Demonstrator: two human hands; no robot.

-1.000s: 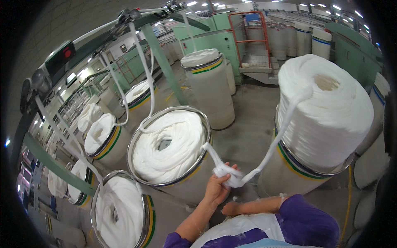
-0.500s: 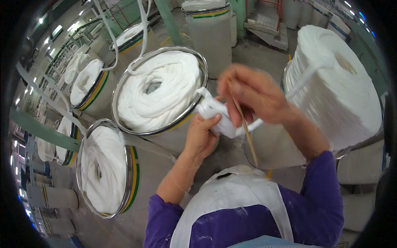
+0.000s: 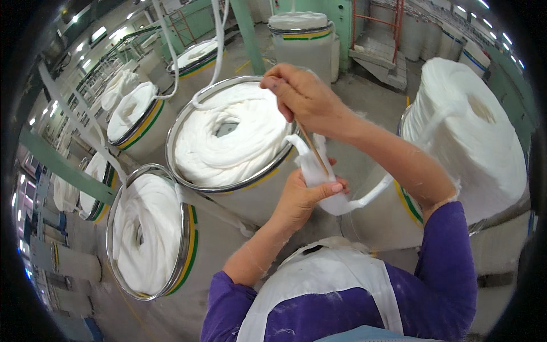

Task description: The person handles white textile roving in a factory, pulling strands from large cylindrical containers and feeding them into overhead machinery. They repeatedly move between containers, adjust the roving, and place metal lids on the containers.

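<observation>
My left hand (image 3: 305, 196) is closed around a flattened, spread length of white fibre sliver (image 3: 310, 170), thumb laid across it. Above, my right hand (image 3: 310, 100) grips the upper end of a thin wooden stick (image 3: 317, 151), which slants down against the sliver. The stick's lower tip is hidden in the fibre. One end of the sliver reaches up to the rim of the can (image 3: 231, 185) in front. On the other side a loose tail (image 3: 373, 191) curves right toward a tall white sliver coil (image 3: 464, 142).
A second filled can (image 3: 185, 239) stands near left, tilted in view. More cans (image 3: 302, 37) stand farther back. Slivers (image 3: 218, 40) hang down from above at the left. A green bar (image 3: 68, 165) crosses the left side, and a stepped platform (image 3: 379, 62) stands behind.
My right hand has risen leftward, turning the stick so that it now points down into the sliver. My left hand has shifted slightly right with the fibre.
</observation>
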